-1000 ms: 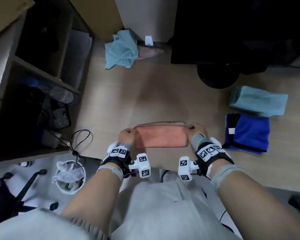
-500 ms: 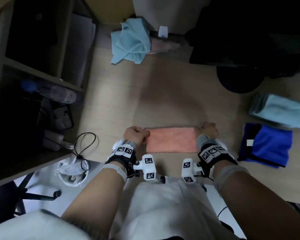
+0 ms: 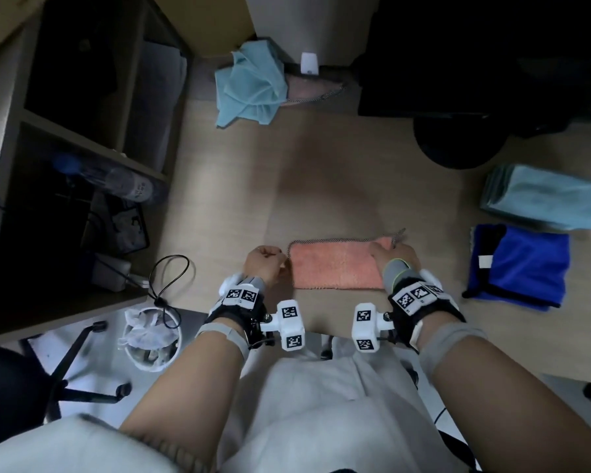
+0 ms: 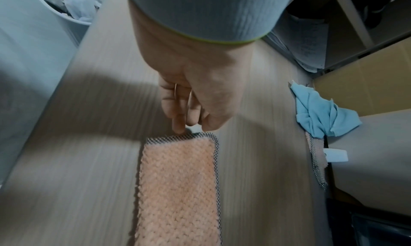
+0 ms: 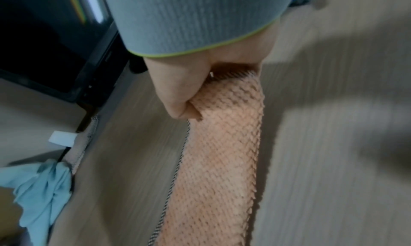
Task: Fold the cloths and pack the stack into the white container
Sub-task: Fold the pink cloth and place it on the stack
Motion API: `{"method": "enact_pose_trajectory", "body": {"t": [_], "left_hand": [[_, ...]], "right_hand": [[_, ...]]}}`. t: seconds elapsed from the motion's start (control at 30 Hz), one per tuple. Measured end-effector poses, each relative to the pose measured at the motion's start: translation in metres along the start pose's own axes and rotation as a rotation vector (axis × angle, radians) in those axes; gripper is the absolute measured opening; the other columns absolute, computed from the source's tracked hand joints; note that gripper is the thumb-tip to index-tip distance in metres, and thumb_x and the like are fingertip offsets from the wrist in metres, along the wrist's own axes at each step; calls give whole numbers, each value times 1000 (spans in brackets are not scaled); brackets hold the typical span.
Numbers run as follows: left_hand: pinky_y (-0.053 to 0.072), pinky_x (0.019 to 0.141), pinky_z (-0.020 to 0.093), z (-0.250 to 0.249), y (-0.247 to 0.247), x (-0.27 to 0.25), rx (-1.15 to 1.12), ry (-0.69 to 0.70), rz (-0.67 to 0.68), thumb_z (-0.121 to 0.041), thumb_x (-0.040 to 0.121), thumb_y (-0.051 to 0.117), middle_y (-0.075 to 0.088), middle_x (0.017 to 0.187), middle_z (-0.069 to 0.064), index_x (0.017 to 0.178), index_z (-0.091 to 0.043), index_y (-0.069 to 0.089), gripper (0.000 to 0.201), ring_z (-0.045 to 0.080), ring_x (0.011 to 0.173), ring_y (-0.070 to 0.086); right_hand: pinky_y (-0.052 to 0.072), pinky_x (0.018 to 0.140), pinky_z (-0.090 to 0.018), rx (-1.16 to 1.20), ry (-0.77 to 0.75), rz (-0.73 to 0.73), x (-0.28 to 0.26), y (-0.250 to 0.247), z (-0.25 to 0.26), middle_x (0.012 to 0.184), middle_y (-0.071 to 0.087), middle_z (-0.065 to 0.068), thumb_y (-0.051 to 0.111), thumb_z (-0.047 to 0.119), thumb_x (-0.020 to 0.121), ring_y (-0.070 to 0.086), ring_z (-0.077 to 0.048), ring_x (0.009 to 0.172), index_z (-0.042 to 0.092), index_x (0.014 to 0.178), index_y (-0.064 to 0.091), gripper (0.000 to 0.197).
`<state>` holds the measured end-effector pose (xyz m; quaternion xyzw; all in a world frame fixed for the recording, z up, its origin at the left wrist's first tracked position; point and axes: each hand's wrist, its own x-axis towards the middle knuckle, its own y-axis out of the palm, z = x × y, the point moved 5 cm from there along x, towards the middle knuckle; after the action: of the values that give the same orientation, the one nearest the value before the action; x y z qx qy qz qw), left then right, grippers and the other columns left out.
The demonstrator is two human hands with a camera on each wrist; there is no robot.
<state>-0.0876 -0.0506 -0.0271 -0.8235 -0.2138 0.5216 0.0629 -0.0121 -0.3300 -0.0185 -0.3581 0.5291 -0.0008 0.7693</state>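
Note:
An orange cloth (image 3: 335, 264), folded into a strip with a checked hem, lies on the wooden desk (image 3: 321, 172) in front of me. My left hand (image 3: 265, 262) sits at its left end, where the fingertips (image 4: 179, 128) meet the hem (image 4: 177, 137) in a light pinch. My right hand (image 3: 389, 254) grips the right end (image 5: 231, 98), thumb on top, and holds it raised off the desk. A folded teal stack (image 3: 546, 199) and a folded blue cloth (image 3: 519, 264) lie at the right. A crumpled teal cloth (image 3: 249, 83) lies at the back.
A pale box-like object (image 3: 304, 22) stands behind the crumpled cloth, with a pinkish cloth (image 3: 311, 93) at its foot. A black monitor base (image 3: 458, 145) sits at the back right. Shelves (image 3: 82, 148) run along the left; a small white bin (image 3: 151, 336) and a chair base are on the floor.
My right hand has lifted the cloth's right end and shifted slightly left over it. The left hand stays at the left end. The head view has shifted.

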Motion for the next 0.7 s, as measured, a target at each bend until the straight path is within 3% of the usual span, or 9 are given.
{"method": "enact_pose_trajectory", "body": {"t": [0.07,0.13,0.23,0.33,0.37,0.43,0.5,0.6,0.7], "left_hand": [[57,70,40,4,6,2,-12,-6,9,-2,83,65,71,87,14,85,-18,63,16,30,71,69],[59,72,42,5,17,-7,-19,5,39,-1,83,64,70,86,15,86,-17,63,16,30,71,68],[57,69,36,7,33,-17,22,37,59,-7,82,67,70,83,13,88,-19,64,13,25,68,65],[55,84,37,12,41,-22,39,63,58,-18,74,70,72,85,7,86,-22,69,13,24,77,65],[54,83,33,11,42,-26,30,63,59,-20,71,69,72,82,4,84,-21,70,13,23,76,64],[48,65,21,7,47,-33,5,54,98,-13,75,66,62,61,-1,69,-18,64,8,20,62,55],[41,55,19,-1,53,-47,18,75,183,-3,78,58,44,51,-2,52,-18,47,32,17,56,42],[46,62,26,-5,61,-57,-15,44,301,-4,85,56,48,63,3,62,-18,50,28,19,58,50],[48,67,26,-3,56,-54,-80,-26,354,-14,94,52,60,73,4,75,-14,59,20,17,63,60]], "right_hand": [[50,81,-33,36,-46,-2,-2,-3,0,114,63,-13,64,42,79,62,-33,96,8,125,52,59],[50,89,-34,67,-117,-8,-4,-12,-3,120,63,-11,71,35,75,62,-32,103,9,128,49,63],[49,87,-28,65,-139,-47,-5,-35,-15,117,67,-9,74,23,73,64,-28,100,10,120,60,50],[42,81,-23,123,-129,-130,-8,-56,-34,114,67,-8,71,18,80,62,-27,97,13,120,61,42],[43,79,-24,146,-139,-155,-10,-59,-37,111,68,-9,70,18,80,62,-27,91,14,117,62,38],[45,74,-25,187,-147,-178,-13,-61,-37,103,69,-10,67,18,81,59,-25,81,15,112,64,32],[46,71,-26,228,-164,-146,-21,-56,-35,95,68,-9,67,18,81,60,-24,78,15,109,64,28],[46,63,-24,222,-261,-82,-32,-38,-23,89,67,-5,70,20,79,61,-20,71,18,98,63,21],[55,75,-28,166,-301,-21,-41,-8,-1,92,70,0,72,20,76,65,-19,77,24,94,63,20]]}}
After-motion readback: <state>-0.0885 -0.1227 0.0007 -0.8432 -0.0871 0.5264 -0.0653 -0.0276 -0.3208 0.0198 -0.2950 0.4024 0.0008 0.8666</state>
